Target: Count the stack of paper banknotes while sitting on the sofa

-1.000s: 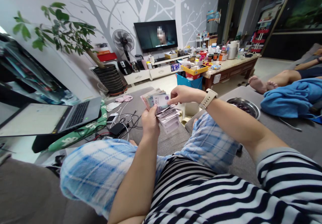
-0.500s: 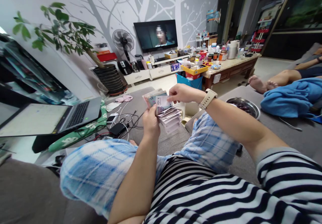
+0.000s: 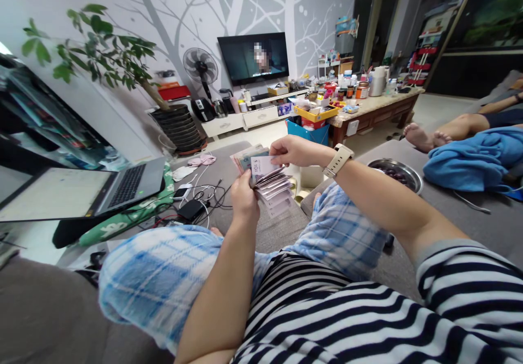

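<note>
My left hand [image 3: 244, 199] grips a fanned stack of banknotes [image 3: 278, 192] above my lap, its thumb pressed on the near side. Purple-white notes droop to the right in layers, while some greenish and pinkish ones stick up at the back. At the top of the stack, my right hand [image 3: 289, 150] pinches the upper right edge of one pale note marked with a 5. That note stands upright, its lower end still among the others. My right wrist wears a cream watch [image 3: 338, 160].
A laptop [image 3: 81, 189] and tangled cables [image 3: 204, 200] lie to the left. On the right, a metal bowl of dark fruit [image 3: 396, 174] rests on the sofa near a blue cloth [image 3: 476, 157] and another person's feet [image 3: 425, 135]. A cluttered table [image 3: 376, 110] stands ahead.
My right hand has shifted slightly left with its note, whose face shows more fully. The left hand still holds the stack in nearly the same place.
</note>
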The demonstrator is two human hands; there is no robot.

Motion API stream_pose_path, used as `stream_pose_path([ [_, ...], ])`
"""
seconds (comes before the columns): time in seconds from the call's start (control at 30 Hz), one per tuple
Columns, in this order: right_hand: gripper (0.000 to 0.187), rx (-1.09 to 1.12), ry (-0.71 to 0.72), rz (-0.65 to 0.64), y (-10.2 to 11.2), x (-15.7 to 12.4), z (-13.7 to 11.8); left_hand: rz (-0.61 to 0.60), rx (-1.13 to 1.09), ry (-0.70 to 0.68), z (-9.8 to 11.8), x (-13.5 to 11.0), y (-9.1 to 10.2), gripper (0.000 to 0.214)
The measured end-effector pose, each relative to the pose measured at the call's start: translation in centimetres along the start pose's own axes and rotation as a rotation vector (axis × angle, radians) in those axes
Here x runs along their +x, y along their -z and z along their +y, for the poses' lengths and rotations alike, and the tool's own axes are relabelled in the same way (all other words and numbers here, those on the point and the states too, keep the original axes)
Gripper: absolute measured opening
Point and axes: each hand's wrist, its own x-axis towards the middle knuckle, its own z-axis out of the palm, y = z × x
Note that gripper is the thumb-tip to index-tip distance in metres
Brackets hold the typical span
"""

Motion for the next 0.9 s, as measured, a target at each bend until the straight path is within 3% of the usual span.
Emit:
stream_pose_path([
  [0.9,0.008,-0.024,-0.019,-0.001,0.16,-0.16,-0.46,-0.026,0.031,-0.004,0.39,-0.39,-0.3,0.026],
])
